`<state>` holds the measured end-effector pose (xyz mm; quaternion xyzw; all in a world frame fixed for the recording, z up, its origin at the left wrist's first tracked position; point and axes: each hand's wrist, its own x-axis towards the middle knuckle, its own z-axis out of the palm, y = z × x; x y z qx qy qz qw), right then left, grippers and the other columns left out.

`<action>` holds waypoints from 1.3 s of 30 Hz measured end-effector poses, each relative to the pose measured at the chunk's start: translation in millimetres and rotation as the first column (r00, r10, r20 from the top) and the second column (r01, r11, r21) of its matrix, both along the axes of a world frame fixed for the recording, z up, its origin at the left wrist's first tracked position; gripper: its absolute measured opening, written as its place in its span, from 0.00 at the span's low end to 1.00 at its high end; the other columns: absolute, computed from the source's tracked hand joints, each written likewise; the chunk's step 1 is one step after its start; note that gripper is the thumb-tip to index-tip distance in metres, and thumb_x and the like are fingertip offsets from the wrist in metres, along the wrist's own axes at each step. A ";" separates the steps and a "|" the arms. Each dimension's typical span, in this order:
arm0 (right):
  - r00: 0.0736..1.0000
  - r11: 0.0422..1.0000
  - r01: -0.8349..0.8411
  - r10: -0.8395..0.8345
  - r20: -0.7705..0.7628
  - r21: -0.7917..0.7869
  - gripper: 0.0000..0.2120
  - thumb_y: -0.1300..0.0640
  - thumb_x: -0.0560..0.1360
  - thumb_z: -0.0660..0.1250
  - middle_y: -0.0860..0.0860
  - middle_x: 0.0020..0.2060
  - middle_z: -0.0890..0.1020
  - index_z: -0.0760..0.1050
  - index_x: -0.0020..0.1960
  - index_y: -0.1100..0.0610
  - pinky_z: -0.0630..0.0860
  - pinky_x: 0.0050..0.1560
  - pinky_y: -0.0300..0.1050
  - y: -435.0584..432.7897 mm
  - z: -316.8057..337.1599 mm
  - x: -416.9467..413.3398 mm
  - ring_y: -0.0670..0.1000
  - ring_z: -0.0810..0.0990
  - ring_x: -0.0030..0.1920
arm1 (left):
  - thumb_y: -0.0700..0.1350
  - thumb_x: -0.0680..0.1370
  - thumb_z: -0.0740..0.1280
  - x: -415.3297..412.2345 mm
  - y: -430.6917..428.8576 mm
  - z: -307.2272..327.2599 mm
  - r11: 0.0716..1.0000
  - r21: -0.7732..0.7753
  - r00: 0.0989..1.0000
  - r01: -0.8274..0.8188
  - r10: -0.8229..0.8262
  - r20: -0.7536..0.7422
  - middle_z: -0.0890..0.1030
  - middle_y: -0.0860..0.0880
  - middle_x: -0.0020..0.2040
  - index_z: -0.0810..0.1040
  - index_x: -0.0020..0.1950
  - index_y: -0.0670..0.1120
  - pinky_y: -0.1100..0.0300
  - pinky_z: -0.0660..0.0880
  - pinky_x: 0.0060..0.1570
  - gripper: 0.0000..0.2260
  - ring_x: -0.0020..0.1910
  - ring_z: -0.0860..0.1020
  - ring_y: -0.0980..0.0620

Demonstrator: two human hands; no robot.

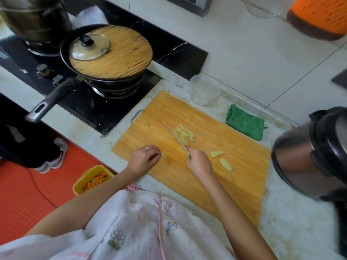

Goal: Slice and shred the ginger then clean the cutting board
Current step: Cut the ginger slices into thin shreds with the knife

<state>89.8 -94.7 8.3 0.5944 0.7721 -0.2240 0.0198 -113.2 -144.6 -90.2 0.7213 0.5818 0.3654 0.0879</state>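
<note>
Shredding step. Right hand (199,162) is gripping the knife (176,136) beside the shred pile (183,135); left hand (144,156), fingers curled, is pinching a ginger piece (164,155), likely needing positioning for cutting next.

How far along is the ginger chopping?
Done: a pile of pale yellow ginger shreds lies on the wooden cutting board. In hand: the right hand grips a green-handled knife; the left hand holds a small ginger piece. Left: two flat ginger slices, then cleaning the board.
</note>
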 end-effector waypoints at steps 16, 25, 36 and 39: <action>0.973 0.896 -0.228 0.200 0.112 0.381 0.24 0.52 0.68 0.73 0.45 0.24 0.75 0.76 0.64 0.49 0.56 0.19 0.35 -5.7 18.2 55.0 0.46 0.67 0.19 | 0.33 0.75 0.67 -13.7 34.3 64.5 0.978 -0.095 0.887 -0.185 0.208 0.413 0.76 0.52 0.53 0.78 0.52 0.49 0.66 0.71 0.51 0.12 0.54 0.74 0.58; 0.939 0.733 -0.344 0.284 0.197 0.586 0.37 0.53 0.49 0.84 0.46 0.31 0.81 0.81 0.58 0.51 0.71 0.25 0.39 -5.4 18.5 72.8 0.48 0.78 0.29 | 0.42 0.75 0.71 32.0 103.7 112.7 0.757 -0.473 0.893 0.451 -0.379 0.243 0.77 0.59 0.59 0.78 0.62 0.54 0.57 0.75 0.57 0.16 0.57 0.76 0.60; 0.971 0.719 -0.205 0.235 0.045 0.665 0.39 0.55 0.49 0.84 0.47 0.35 0.83 0.80 0.60 0.51 0.71 0.24 0.37 -25.9 2.9 91.1 0.46 0.79 0.30 | 0.37 0.75 0.70 32.2 129.6 124.0 0.775 -0.456 0.899 0.437 -0.365 0.242 0.84 0.49 0.41 0.83 0.45 0.46 0.57 0.80 0.44 0.05 0.39 0.82 0.56; 0.978 0.797 0.035 0.097 -0.185 0.603 0.35 0.63 0.53 0.82 0.47 0.35 0.84 0.79 0.59 0.50 0.70 0.24 0.32 -36.6 -8.1 90.2 0.42 0.76 0.27 | 0.36 0.75 0.70 14.9 138.9 113.3 0.780 -0.494 0.912 0.383 -0.234 0.337 0.84 0.47 0.41 0.83 0.46 0.43 0.57 0.80 0.45 0.04 0.40 0.82 0.53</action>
